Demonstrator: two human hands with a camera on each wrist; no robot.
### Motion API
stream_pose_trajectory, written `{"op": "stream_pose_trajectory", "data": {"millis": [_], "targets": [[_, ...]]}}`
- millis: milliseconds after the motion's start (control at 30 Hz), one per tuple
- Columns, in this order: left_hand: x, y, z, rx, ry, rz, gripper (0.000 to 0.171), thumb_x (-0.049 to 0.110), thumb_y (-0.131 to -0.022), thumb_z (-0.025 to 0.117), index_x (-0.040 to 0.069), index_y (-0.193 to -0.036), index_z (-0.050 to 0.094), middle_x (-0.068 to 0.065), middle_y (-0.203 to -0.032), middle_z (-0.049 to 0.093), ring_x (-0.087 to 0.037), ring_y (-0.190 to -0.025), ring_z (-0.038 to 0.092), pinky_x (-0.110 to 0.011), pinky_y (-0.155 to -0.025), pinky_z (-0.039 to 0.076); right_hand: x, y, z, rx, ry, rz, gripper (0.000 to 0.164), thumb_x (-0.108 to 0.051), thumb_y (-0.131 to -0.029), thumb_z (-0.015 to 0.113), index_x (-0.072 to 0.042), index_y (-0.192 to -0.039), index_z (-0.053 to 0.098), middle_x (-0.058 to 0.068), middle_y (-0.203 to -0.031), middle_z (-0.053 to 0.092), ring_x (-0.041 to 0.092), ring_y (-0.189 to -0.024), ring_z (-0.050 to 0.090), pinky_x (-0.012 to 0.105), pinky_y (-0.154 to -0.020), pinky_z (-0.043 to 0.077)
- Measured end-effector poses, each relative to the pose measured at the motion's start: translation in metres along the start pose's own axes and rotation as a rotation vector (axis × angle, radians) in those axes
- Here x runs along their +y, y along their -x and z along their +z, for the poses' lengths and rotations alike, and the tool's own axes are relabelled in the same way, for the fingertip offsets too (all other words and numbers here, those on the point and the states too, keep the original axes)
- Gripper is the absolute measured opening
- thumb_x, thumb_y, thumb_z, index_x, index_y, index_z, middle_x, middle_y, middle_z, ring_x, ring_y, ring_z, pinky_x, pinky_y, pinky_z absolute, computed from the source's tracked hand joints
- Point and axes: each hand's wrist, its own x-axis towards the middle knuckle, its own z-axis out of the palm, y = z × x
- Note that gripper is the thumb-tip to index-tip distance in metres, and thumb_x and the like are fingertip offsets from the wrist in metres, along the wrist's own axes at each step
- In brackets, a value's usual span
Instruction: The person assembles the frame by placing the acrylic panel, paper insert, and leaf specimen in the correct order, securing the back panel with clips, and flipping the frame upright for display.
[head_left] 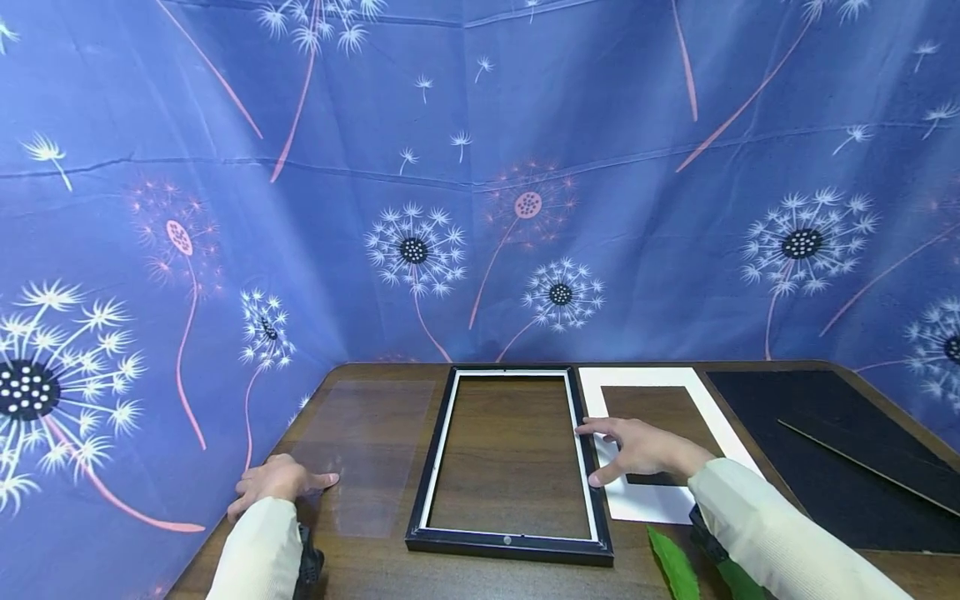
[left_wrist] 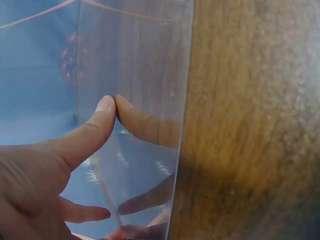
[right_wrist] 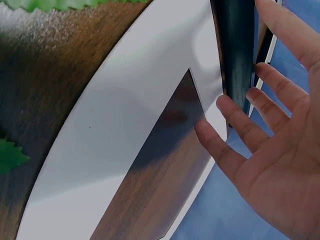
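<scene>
A black picture frame with a pale inner lip lies flat in the middle of the wooden table. My right hand is over the frame's right side, fingers spread, with thumb and fingertips at that rail; firm contact is unclear. Under this hand lies a white mat board with a rectangular opening. To the left of the frame is a clear sheet. My left hand is at the sheet's left edge; in the left wrist view its thumb touches the glossy surface, and its other fingers stretch toward the edge.
A black backing board with a thin raised strip lies at the far right. Green leaves lie near the front, below the mat board. Blue dandelion-print cloth hangs behind and left of the wooden table.
</scene>
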Motion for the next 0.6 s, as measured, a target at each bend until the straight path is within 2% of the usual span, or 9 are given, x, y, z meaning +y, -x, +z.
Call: {"op": "stream_pose_trajectory", "data": {"millis": [133,267,500,600], "targets": [[-0.003,-0.004,0.0,0.004,0.036,0.0,0.113,0.049,-0.076,0.087,-0.024,-0.136,0.025,-0.055,-0.131,0.017,-0.068,-0.129,0.02,-0.076,-0.107,0.023,0.002,0.001,0.0,0.003,-0.007,0.001,0.078,-0.03,-0.076,0.09,-0.007,-0.143,0.056,0.026,-0.155,0.04,0.051,-0.129,0.05,0.069,-0.102,0.04],[-0.006,-0.004,-0.003,0.008,0.058,0.038,0.11,0.048,-0.077,0.087,-0.023,-0.136,0.028,-0.055,-0.13,0.015,-0.07,-0.129,0.02,-0.078,-0.105,0.024,0.003,0.001,0.001,0.004,-0.007,-0.002,0.078,-0.031,-0.077,0.09,-0.007,-0.143,0.056,0.026,-0.155,0.04,0.051,-0.129,0.049,0.069,-0.102,0.04],[-0.009,0.002,-0.018,0.075,0.057,0.153,0.098,0.041,-0.076,0.088,-0.026,-0.129,0.039,-0.05,-0.116,0.031,-0.069,-0.118,0.042,-0.069,-0.097,0.042,0.003,0.001,0.001,0.003,-0.012,-0.021,0.078,-0.031,-0.077,0.089,-0.005,-0.143,0.056,0.028,-0.155,0.039,0.053,-0.129,0.049,0.069,-0.101,0.04],[-0.007,0.002,-0.025,0.1,0.021,0.17,0.092,0.039,-0.078,0.087,-0.024,-0.128,0.044,-0.053,-0.123,0.037,-0.066,-0.117,0.047,-0.064,-0.094,0.047,0.003,0.001,0.001,0.005,-0.008,-0.009,0.078,-0.031,-0.077,0.089,-0.006,-0.143,0.056,0.027,-0.155,0.039,0.052,-0.129,0.049,0.069,-0.101,0.041]]}}
